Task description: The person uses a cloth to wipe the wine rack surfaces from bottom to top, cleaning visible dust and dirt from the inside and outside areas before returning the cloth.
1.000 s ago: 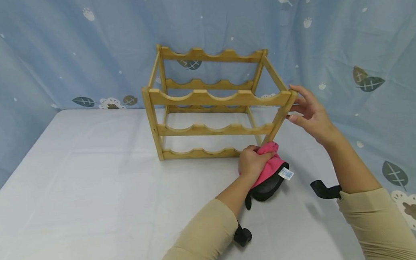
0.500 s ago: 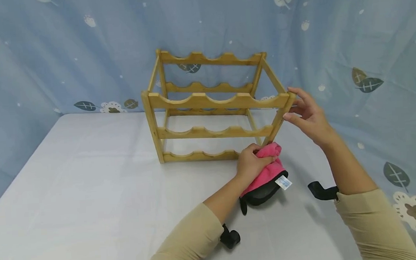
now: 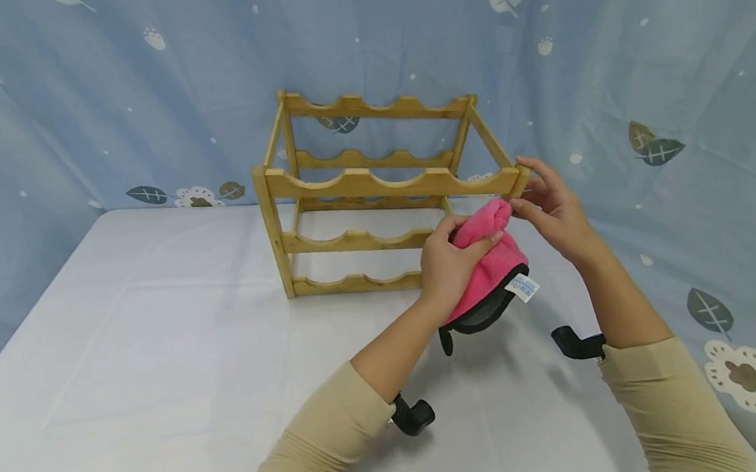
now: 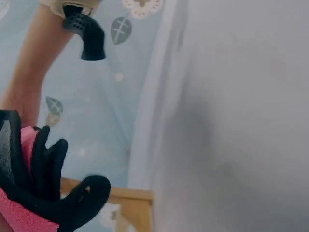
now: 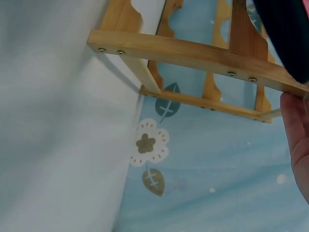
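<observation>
A pink and dark-grey cleaning cloth with black edging and a white tag is bunched in my left hand. The thumb lies over the pink side, and the cloth covers the right front post of a wooden wine rack. My right hand holds that post near its top corner, thumb in front and fingers behind. In the left wrist view, black edging folds of the cloth hang in front. The right wrist view shows the rack's post, with fingers of the right hand against it.
The rack stands upright on a white-covered table, close to a blue patterned curtain behind and at the right. Black camera mounts stick out from both wrists.
My left hand and the cloth have moved up the rack's right front post, from its lower end to near the right hand. The right hand keeps its hold at the corner.
</observation>
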A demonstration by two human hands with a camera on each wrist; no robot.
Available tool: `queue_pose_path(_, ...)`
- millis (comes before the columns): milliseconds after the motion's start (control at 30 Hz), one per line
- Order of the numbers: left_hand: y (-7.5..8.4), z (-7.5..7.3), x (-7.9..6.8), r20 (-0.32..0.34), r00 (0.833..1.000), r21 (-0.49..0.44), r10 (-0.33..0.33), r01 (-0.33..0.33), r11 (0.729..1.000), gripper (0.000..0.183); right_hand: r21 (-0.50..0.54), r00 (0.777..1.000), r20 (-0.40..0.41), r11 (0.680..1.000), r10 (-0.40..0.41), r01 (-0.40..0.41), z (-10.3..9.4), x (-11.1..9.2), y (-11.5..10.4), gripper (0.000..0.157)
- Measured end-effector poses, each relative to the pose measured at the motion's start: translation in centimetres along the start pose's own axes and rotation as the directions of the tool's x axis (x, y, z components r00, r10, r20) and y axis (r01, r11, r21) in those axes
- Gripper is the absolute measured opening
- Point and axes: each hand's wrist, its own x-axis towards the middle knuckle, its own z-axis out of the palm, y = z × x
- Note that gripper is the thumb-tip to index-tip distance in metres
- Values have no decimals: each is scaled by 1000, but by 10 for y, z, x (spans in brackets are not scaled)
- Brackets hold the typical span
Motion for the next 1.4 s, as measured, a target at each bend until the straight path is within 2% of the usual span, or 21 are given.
queue_pose_path(200, 13, 6, 12, -5, 1000, -37, 2, -3, 999, 37, -34, 1000, -1, 999, -21, 21, 1, 1, 1, 61)
queue_pose_path(367, 17, 13, 20, -16, 999, 32, 29, -28, 999, 39, -54, 999, -13, 998, -29, 28, 2, 2, 3, 59)
queue_pose_path(500, 18, 14, 21, -22, 999, 54, 33, -31, 998, 39, -33, 1000, -19, 999, -23, 22, 1, 2, 3, 58)
queue_pose_path(667, 17, 14, 21, -32, 999, 35, 28, -27, 999, 39, -63, 999, -32, 998, -28, 26, 1, -2, 1, 57)
queue_pose_path(967, 13, 1, 22, -78, 994, -17, 73, -75, 997, 40, -53, 1000, -22, 999, -3, 2, 3, -2, -1, 61)
queue_pose_path(1400, 12, -20, 23, -113, 991, -76, 67, -76, 994, 43, -92, 999, -39, 995, 32, -35, 1, 0, -2, 59)
